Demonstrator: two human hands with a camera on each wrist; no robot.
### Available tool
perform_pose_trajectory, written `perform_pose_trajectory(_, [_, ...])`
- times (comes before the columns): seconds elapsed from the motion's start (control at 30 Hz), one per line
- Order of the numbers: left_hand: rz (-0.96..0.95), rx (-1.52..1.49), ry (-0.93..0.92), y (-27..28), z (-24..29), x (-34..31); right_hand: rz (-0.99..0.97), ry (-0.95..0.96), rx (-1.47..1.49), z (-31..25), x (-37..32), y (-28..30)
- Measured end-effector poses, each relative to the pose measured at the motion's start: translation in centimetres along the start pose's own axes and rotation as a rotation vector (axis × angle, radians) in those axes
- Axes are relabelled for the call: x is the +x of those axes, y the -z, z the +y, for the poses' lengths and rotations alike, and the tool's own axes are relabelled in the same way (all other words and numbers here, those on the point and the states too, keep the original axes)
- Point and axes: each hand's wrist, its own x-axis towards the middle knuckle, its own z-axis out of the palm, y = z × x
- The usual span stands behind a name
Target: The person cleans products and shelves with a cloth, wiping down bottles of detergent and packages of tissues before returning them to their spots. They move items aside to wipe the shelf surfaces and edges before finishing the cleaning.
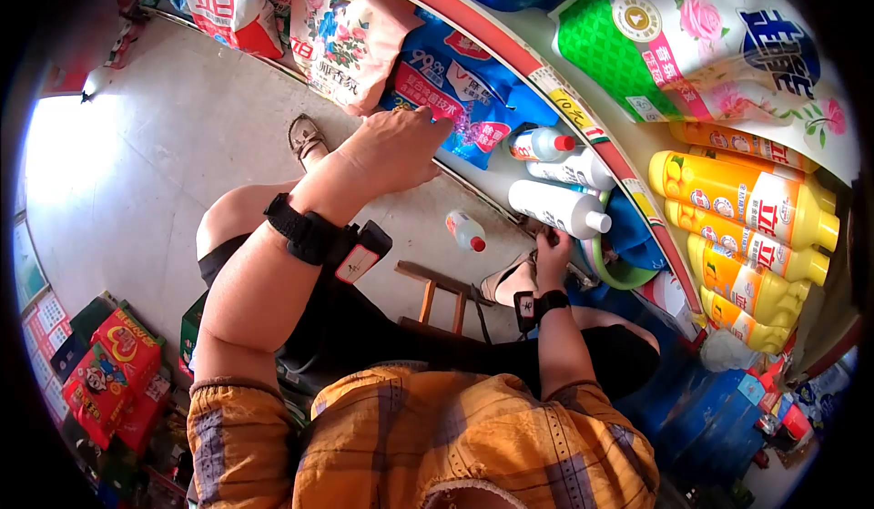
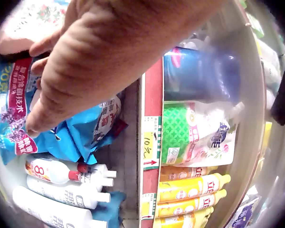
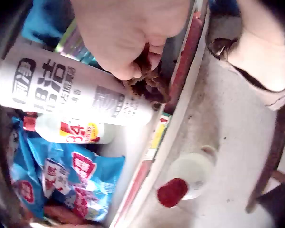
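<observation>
In the head view my left hand [image 1: 391, 149] is at a blue bag of laundry powder [image 1: 451, 81] on the lower shelf. The left wrist view shows its fingers and thumb [image 2: 35, 122] spread round the bag's printed face, gripping it. My right hand [image 1: 551, 252] is low at the shelf's front edge. It pinches a dark brown crumpled thing [image 3: 149, 85], whose kind I cannot tell. Beside it lies a white bottle of toilet cleaner [image 3: 71, 85], and past that a clear red-capped bottle marked 84 [image 3: 78, 130].
A pink floral bag [image 1: 346, 31] adjoins the blue one. Above runs a red-edged shelf [image 1: 510, 49] with yellow bottles [image 1: 742, 195] and a green-white pouch [image 1: 683, 45]. A red-capped bottle [image 1: 466, 230] and a wooden stool [image 1: 432, 290] are on the floor near the person's feet.
</observation>
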Motion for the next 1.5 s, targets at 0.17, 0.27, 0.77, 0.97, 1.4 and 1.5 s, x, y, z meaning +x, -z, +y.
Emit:
perform_pose_trajectory(0.17, [0.006, 0.002, -0.002, -0.9, 0.2, 0.7, -0.324, -0.308, 0.25, 1.2, 1.4, -0.9])
perform_pose_trajectory(0.27, [-0.036, 0.02, 0.035, -0.6, 0.8, 0.8, -0.623, 0.141, -0.269, 0.7, 0.0, -1.8])
perform_pose_trajectory(0.77, [-0.194, -0.011, 0.086, -0.2, 1.1, 1.0, -0.469, 0.098, -0.628, -0.8, 0.5, -0.9])
perform_pose_trajectory(0.97, [-0.12, 0.005, 0.072, -0.8, 1.1, 0.6, -0.511, 0.127, -0.567, -1.1, 0.6, 0.3])
perform_pose_trajectory(1.4, [-0.199, 0.054, 0.015, -0.3, 1.9, 1.7, -0.378, -0.147, 0.022, -5.5, -0.9, 4.8])
perform_pose_trajectory(1.5, [-0.116, 0.052, -0.012, -1.0, 1.5, 1.6, -0.314, -0.357, 0.581, -6.0, -1.9, 4.4])
